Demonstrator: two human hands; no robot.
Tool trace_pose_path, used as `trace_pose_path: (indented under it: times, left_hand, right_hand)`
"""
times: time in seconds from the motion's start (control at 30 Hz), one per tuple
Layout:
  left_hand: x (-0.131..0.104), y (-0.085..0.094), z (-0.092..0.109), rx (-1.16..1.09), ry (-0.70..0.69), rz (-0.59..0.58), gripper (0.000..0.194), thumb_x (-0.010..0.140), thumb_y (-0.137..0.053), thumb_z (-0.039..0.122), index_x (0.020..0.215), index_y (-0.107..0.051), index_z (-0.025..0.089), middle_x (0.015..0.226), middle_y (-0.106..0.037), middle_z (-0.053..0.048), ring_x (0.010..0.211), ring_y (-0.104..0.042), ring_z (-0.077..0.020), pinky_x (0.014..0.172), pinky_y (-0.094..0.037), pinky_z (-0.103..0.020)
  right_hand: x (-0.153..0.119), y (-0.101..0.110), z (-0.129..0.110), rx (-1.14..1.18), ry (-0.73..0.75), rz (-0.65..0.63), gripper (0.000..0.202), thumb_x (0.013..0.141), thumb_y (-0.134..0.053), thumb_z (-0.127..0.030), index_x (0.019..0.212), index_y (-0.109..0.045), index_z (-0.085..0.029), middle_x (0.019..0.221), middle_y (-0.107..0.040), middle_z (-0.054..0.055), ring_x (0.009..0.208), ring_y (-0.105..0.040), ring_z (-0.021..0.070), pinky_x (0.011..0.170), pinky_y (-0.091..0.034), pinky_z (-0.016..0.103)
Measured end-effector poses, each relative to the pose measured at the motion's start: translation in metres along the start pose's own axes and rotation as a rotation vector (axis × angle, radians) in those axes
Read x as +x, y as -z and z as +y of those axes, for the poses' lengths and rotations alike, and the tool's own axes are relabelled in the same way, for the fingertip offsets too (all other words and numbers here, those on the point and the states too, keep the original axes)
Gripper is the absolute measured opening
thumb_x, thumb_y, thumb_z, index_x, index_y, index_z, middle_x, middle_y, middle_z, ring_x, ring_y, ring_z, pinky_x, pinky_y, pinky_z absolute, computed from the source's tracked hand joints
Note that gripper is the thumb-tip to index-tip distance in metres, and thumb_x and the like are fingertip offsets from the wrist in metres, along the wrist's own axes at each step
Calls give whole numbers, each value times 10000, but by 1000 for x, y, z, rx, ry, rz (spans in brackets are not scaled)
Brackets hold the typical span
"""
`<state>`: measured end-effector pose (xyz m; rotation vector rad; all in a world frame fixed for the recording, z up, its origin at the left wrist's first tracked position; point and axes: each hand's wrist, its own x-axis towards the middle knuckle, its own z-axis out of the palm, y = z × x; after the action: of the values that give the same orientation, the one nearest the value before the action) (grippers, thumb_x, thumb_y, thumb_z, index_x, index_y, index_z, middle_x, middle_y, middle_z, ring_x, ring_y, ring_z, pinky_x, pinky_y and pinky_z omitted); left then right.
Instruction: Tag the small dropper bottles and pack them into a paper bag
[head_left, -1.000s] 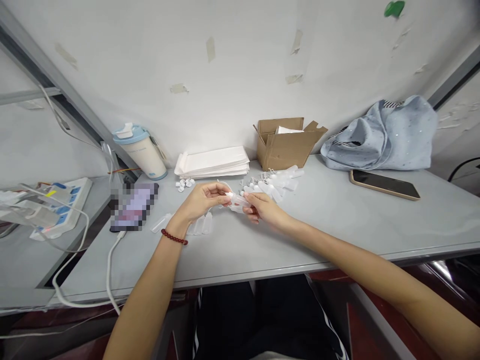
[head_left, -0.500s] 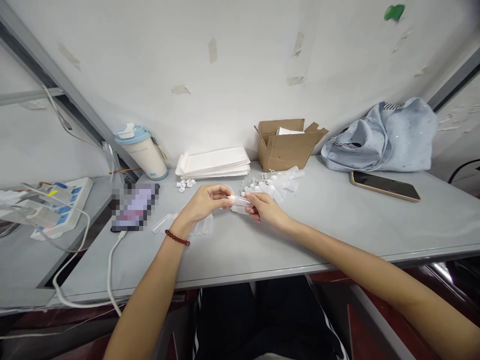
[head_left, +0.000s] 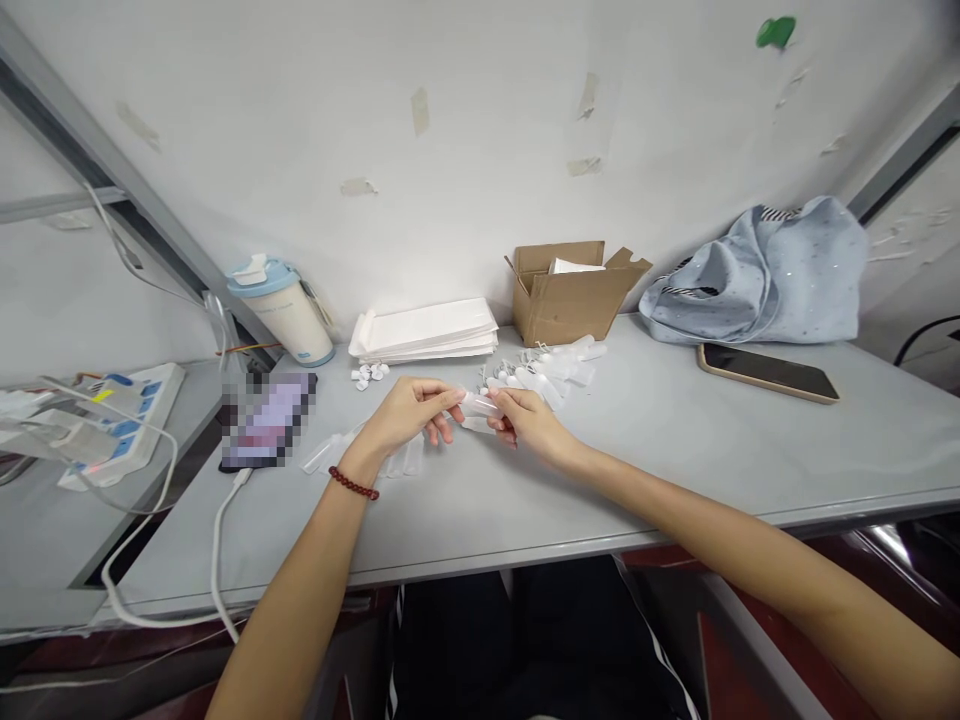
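Between my two hands is a small clear plastic tube (head_left: 478, 404), held above the table. My left hand (head_left: 412, 410) pinches its left end with thumb and forefinger, the other fingers hanging loosely below. Fingers hide most of that end. My right hand (head_left: 534, 422) grips the right end between thumb and curled fingers. Just behind lies a pile of tubes with white caps and thin cords (head_left: 551, 372). Several clear tubes without visible caps (head_left: 405, 458) lie beside and partly behind my left wrist. Loose white caps (head_left: 370, 374) are heaped farther back.
A stack of white envelopes (head_left: 424, 330) and an open cardboard box (head_left: 566, 308) stand along the wall. At left are a tumbler (head_left: 285, 312), a charging phone (head_left: 270, 420) and a power strip (head_left: 135, 430). A light blue bag (head_left: 787, 280) and another phone (head_left: 769, 373) are on the right.
My left fingers have shifted over the tube's white-capped end, covering it, and the lower fingers have uncurled downward. My right hand keeps its grip. The view has moved slightly.
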<state>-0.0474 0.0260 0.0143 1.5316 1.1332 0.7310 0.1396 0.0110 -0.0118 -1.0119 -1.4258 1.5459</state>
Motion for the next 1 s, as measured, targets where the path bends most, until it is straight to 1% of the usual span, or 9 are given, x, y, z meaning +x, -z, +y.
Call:
trace_pose_path:
  times: [0.07, 0.13, 0.23, 0.3, 0.4, 0.5, 0.6, 0.83, 1.0]
  left_hand:
    - [0, 1, -1, -3, -20, -21, 344, 744, -665, 464, 835, -678, 133, 821, -704, -88, 512, -631, -146, 401, -448, -229]
    - [-1, 2, -2, 0, -73, -38, 318, 756, -667, 424, 908, -683, 145, 863, -700, -90, 648, -666, -179, 461, -487, -233]
    - [-1, 3, -2, 4, -134, -68, 278, 769, -664, 385, 928, -670, 157, 913, -682, -90, 843, -661, -221, 543, -521, -245]
    - [-1, 3, -2, -3, -131, -89, 285, 762, -671, 378, 957, -654, 172, 989, -666, -90, 888, -649, -228, 551, -523, -250]
    - [0, 2, -1, 3, -97, -73, 310, 767, -654, 423, 957, -645, 179, 945, -670, -80, 836, -647, -212, 543, -515, -256]
    - [1, 0, -1, 35, -56, -40, 345, 794, -593, 494, 780, -642, 152, 763, -661, -59, 658, -616, -160, 524, -487, -250]
    - [3, -1, -2, 80, -61, -40, 372, 805, -576, 492, 685, -620, 142, 717, -644, -46, 595, -576, -125, 547, -473, -243]
    - [2, 1, -1, 84, -147, -70, 286, 789, -628, 417, 813, -662, 135, 703, -621, -23, 673, -577, -134, 637, -489, -250]
    - [2, -1, -1, 44, -115, -59, 285, 787, -627, 414, 792, -648, 130, 705, -608, -22, 658, -572, -130, 618, -485, -246]
  right_hand:
    - [0, 0, 1, 0, -5, -2, 360, 881, -436, -491, 682, -401, -193, 558, -366, -67, 415, -295, 58, 409, -258, 222]
    - [0, 1, 2, 1, -10, 3, 348, 887, -426, -475, 686, -398, -193, 560, -365, -69, 409, -290, 55, 410, -253, 224]
    - [1, 1, 3, -2, -13, 17, 337, 893, -418, -459, 690, -400, -190, 566, -370, -67, 409, -294, 54, 410, -252, 223]
    - [0, 1, 2, -8, -9, 21, 334, 896, -413, -455, 698, -412, -186, 571, -374, -65, 413, -299, 55, 411, -258, 222]
    - [0, 0, 1, -24, 2, 25, 332, 904, -400, -445, 698, -413, -185, 579, -394, -59, 416, -309, 57, 410, -266, 222]
    - [0, -1, 1, -44, 17, 25, 333, 913, -394, -415, 669, -396, -189, 564, -383, -60, 411, -312, 58, 401, -261, 222]
    - [0, -1, 2, -60, 29, 31, 339, 917, -395, -394, 646, -388, -190, 549, -370, -61, 408, -318, 58, 395, -258, 218]
    - [2, 0, 4, -62, 12, 49, 318, 907, -405, -428, 701, -424, -187, 570, -392, -59, 399, -323, 55, 384, -271, 212]
    - [2, 1, 4, -77, 16, 28, 342, 911, -374, -460, 708, -426, -189, 553, -360, -69, 389, -311, 59, 384, -279, 216]
